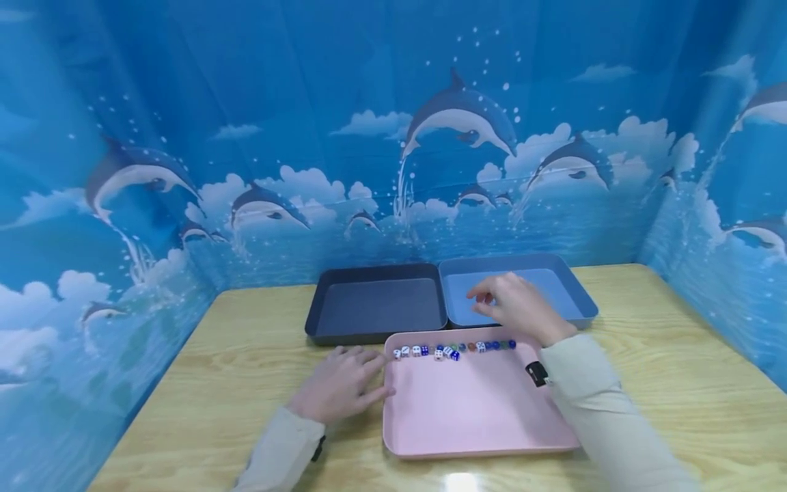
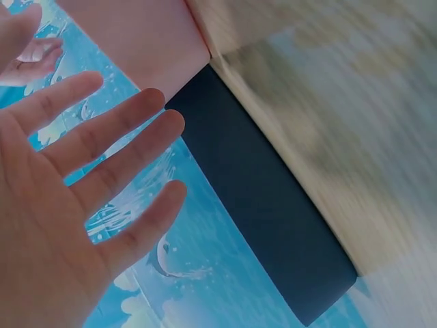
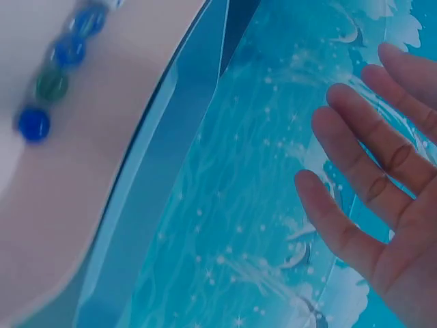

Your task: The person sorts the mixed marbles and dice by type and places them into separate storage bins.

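A pink tray [image 1: 479, 410] holds a row of dice [image 1: 416, 351] and glass marbles [image 1: 512, 344] along its far side. Some dice are white, others blue; most marbles look blue, with green and orange ones among them. Over the blue tray [image 1: 556, 283] hovers my right hand [image 1: 519, 307], fingers loosely bent; the right wrist view shows nothing in its fingers [image 3: 362, 164]. At the pink tray's left edge is my left hand [image 1: 341, 384], palm down with fingers spread, its thumb by the rim. Its fingers [image 2: 123, 160] are extended and bare in the left wrist view.
A dark tray [image 1: 378, 307] stands behind the pink one, side by side with the blue tray. All three are on a wooden table [image 1: 246, 362]. A dolphin-print curtain [image 1: 344, 137] hangs close behind and along both sides.
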`<state>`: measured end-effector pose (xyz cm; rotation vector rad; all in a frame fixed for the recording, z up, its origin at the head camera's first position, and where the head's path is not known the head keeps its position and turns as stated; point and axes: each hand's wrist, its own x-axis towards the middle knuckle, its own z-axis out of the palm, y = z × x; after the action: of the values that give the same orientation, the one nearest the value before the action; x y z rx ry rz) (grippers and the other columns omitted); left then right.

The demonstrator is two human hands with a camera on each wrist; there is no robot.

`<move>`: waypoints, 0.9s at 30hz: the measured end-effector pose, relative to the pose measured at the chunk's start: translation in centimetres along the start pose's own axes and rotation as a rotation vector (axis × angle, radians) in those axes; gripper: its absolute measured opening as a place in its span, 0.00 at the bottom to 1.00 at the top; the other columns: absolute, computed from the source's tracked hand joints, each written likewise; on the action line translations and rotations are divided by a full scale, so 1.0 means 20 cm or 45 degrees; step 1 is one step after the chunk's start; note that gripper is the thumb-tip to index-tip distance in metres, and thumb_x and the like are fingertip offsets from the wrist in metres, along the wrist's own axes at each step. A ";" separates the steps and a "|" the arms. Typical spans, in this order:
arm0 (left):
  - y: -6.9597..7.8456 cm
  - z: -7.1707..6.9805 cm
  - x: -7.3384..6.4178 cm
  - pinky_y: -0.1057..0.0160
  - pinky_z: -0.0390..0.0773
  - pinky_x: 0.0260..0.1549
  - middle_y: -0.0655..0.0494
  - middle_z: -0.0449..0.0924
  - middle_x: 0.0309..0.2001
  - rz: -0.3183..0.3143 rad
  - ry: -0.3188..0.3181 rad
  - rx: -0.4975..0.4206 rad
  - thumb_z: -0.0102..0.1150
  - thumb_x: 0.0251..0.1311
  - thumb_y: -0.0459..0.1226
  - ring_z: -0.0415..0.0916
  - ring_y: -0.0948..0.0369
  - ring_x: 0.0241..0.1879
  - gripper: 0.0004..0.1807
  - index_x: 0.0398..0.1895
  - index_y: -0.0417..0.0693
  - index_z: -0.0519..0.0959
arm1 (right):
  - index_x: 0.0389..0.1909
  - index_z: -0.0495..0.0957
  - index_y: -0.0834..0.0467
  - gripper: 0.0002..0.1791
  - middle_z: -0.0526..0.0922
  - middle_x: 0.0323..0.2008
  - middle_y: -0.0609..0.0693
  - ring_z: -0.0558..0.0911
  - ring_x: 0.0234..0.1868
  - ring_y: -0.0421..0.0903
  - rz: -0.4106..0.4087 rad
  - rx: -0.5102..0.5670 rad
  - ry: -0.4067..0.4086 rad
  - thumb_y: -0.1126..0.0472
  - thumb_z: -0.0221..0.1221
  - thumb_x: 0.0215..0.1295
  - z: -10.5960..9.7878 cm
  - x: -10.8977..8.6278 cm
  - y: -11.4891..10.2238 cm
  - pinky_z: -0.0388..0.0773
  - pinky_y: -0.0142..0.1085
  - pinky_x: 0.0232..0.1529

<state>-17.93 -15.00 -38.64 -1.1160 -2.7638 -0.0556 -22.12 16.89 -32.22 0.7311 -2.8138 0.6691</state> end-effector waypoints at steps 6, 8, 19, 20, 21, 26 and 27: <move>0.01 0.02 -0.04 0.42 0.78 0.54 0.50 0.84 0.55 -0.013 -0.062 0.026 0.54 0.70 0.59 0.82 0.52 0.53 0.28 0.64 0.53 0.79 | 0.45 0.88 0.61 0.09 0.87 0.45 0.56 0.85 0.46 0.56 -0.088 0.002 -0.043 0.66 0.67 0.65 0.09 0.03 -0.05 0.84 0.49 0.45; 0.01 0.03 -0.04 0.43 0.78 0.53 0.50 0.83 0.56 -0.011 -0.062 0.036 0.54 0.71 0.59 0.81 0.52 0.53 0.28 0.63 0.52 0.79 | 0.44 0.88 0.60 0.08 0.85 0.47 0.57 0.83 0.50 0.58 -0.116 -0.019 -0.045 0.66 0.68 0.64 0.12 0.04 -0.07 0.83 0.51 0.47; -0.01 0.03 -0.04 0.38 0.76 0.55 0.49 0.75 0.66 -0.016 -0.039 0.057 0.53 0.70 0.61 0.73 0.48 0.63 0.32 0.67 0.52 0.76 | 0.40 0.89 0.58 0.07 0.82 0.53 0.60 0.78 0.54 0.59 -0.320 -0.058 -0.071 0.66 0.70 0.62 0.26 0.07 -0.10 0.80 0.53 0.50; -0.01 0.03 -0.04 0.38 0.76 0.56 0.50 0.74 0.67 -0.014 -0.031 0.064 0.53 0.70 0.61 0.73 0.48 0.63 0.32 0.68 0.53 0.76 | 0.40 0.89 0.58 0.07 0.82 0.53 0.61 0.78 0.54 0.59 -0.336 -0.072 -0.069 0.65 0.70 0.61 0.27 0.08 -0.10 0.80 0.53 0.50; -0.01 0.03 -0.04 0.38 0.75 0.56 0.50 0.73 0.68 -0.012 -0.026 0.067 0.53 0.69 0.61 0.72 0.47 0.64 0.32 0.68 0.53 0.76 | 0.40 0.89 0.58 0.07 0.82 0.53 0.61 0.79 0.53 0.59 -0.349 -0.084 -0.070 0.65 0.70 0.61 0.28 0.08 -0.10 0.80 0.52 0.50; -0.01 0.03 -0.03 0.40 0.76 0.56 0.51 0.75 0.67 -0.010 -0.019 0.066 0.54 0.69 0.62 0.75 0.47 0.62 0.34 0.68 0.50 0.76 | 0.40 0.89 0.57 0.07 0.83 0.52 0.59 0.79 0.52 0.56 -0.364 -0.124 -0.097 0.63 0.71 0.62 0.33 0.10 -0.13 0.79 0.51 0.52; -0.01 0.03 -0.03 0.39 0.76 0.56 0.51 0.75 0.67 -0.016 -0.025 0.056 0.54 0.68 0.61 0.75 0.47 0.62 0.34 0.68 0.50 0.76 | 0.40 0.89 0.58 0.07 0.83 0.52 0.59 0.79 0.52 0.55 -0.368 -0.125 -0.102 0.63 0.71 0.62 0.34 0.10 -0.14 0.79 0.51 0.52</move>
<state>-17.77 -15.49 -39.26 -1.0942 -2.7751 0.0149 -22.83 10.75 -36.61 1.1388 -2.7068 0.4587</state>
